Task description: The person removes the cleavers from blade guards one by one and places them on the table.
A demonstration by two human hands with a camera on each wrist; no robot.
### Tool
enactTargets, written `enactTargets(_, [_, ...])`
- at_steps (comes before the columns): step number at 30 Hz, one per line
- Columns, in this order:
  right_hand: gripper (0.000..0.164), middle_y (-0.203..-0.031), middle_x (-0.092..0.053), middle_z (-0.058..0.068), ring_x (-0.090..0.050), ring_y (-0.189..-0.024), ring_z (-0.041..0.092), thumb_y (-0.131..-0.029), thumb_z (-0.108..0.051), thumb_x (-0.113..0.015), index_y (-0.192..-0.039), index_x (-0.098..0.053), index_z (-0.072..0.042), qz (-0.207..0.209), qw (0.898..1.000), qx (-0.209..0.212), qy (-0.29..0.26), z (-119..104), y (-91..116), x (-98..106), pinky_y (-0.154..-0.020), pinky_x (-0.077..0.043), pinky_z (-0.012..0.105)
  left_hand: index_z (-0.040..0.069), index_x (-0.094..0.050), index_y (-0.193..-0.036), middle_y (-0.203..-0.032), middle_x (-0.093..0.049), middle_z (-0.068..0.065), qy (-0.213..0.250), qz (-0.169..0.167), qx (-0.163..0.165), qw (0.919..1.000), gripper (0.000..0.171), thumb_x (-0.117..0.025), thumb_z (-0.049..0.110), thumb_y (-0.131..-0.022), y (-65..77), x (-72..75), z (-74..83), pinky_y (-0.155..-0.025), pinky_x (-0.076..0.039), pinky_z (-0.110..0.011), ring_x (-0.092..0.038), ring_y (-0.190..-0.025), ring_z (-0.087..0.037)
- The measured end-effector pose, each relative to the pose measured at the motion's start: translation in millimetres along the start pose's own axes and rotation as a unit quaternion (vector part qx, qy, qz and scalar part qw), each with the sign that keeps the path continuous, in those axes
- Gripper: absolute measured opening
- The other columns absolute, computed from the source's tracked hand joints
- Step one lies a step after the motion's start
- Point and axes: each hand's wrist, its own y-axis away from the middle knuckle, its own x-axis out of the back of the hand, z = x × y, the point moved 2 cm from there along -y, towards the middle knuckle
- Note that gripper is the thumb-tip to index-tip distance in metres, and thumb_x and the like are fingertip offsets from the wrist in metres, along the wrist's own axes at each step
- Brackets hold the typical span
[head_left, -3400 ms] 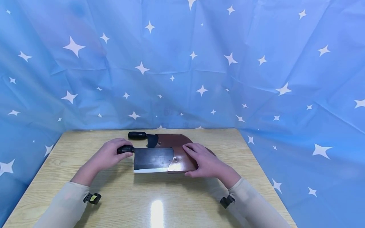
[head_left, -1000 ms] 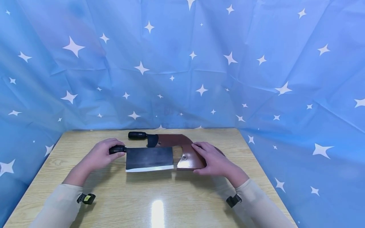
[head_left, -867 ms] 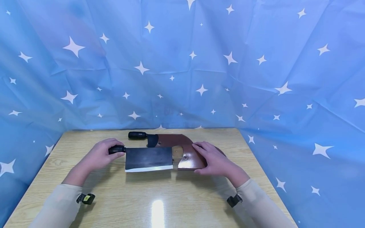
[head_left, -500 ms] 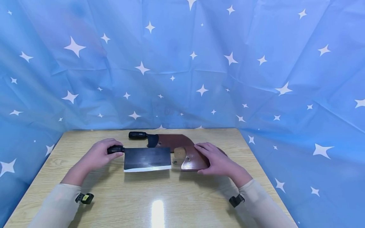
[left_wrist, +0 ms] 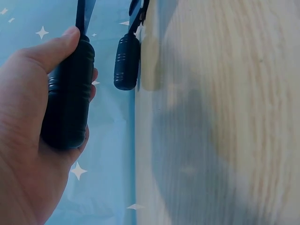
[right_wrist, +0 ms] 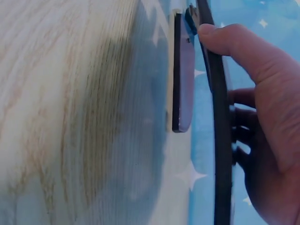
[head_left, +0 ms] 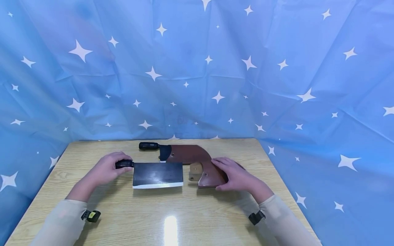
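While the left hand [head_left: 104,169] grips the black handle [head_left: 125,164], here's the bare cleaver [head_left: 158,174], held above the table [head_left: 129,218], height hard to judge, its front end just beside the brown sheath [head_left: 212,175] pinched in the right hand [head_left: 237,176]; a careless wrist roll could gash either, a slack grip drop it!

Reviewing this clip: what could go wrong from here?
The left hand holds a bare cleaver, its bright edge facing the table's near side; a slip might cut someone.

The right hand holds the brown sheath, whose tan flap juts toward the blade and could snag it.

Either might bump the sheathed cleaver lying behind.
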Motion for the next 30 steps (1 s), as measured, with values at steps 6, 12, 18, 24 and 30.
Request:
enactTargets(6, [0.111,-0.173,-0.042,0.012,-0.037,-0.16,0.038,-0.084,-0.047,-0.096,-0.172,-0.04,-0.008,-0.021,1.0,-0.015,-0.008,5.3,1.3,-8.9,-0.127,-0.034,0.059,0.01,-0.08,-0.125,-0.109,-0.074,0.002,-0.001,-0.01,0.005,0.9999,0.034,-0.089,0.028,-0.097,1.8,-6.0,-7.5,-0.082,-0.057,-0.048,-0.067,-0.096,-0.02])
enactTargets(12, [0.11,-0.173,-0.042,0.014,-0.037,-0.159,0.042,-0.084,-0.045,-0.096,-0.171,-0.041,-0.007,-0.024,0.999,-0.018,-0.016,5.6,2.3,-12.7,-0.126,-0.034,0.061,0.011,-0.08,-0.123,-0.106,-0.073,0.005,0.003,-0.013,-0.001,0.9999,0.033,-0.089,0.03,-0.097,3.5,-9.4,-11.5,-0.081,-0.058,-0.044,-0.067,-0.094,-0.017])
enactTargets(18, [0.111,-0.173,-0.042,0.016,-0.037,-0.159,0.042,-0.084,-0.044,-0.097,-0.17,-0.041,-0.005,-0.028,0.999,-0.016,-0.02,7.3,2.3,-16.5,-0.126,-0.035,0.062,0.012,-0.081,-0.121,-0.106,-0.072,0.005,0.004,-0.016,0.002,0.9999,0.033,-0.09,0.031,-0.096,4.7,-11.9,-12.7,-0.08,-0.058,-0.043,-0.066,-0.094,-0.016])
enactTargets(24, [0.11,-0.173,-0.042,0.015,-0.037,-0.16,0.041,-0.084,-0.045,-0.097,-0.171,-0.041,-0.007,-0.032,0.999,-0.022,-0.025,7.0,2.3,-19.6,-0.127,-0.034,0.06,0.012,-0.081,-0.12,-0.108,-0.073,0.003,-0.003,-0.018,0.004,0.9998,0.032,-0.09,0.031,-0.097,5.6,-15.7,-15.0,-0.083,-0.059,-0.046,-0.068,-0.096,-0.018])
enactTargets(30, [0.109,-0.174,-0.04,0.013,-0.036,-0.161,0.039,-0.085,-0.047,-0.095,-0.172,-0.04,-0.011,-0.048,0.998,-0.029,-0.017,7.6,0.9,-23.6,-0.127,-0.034,0.059,0.011,-0.081,-0.121,-0.108,-0.075,0.004,-0.007,-0.018,-0.001,0.9998,0.033,-0.09,0.031,-0.097,5.4,-20.0,-19.5,-0.085,-0.059,-0.048,-0.069,-0.098,-0.02])
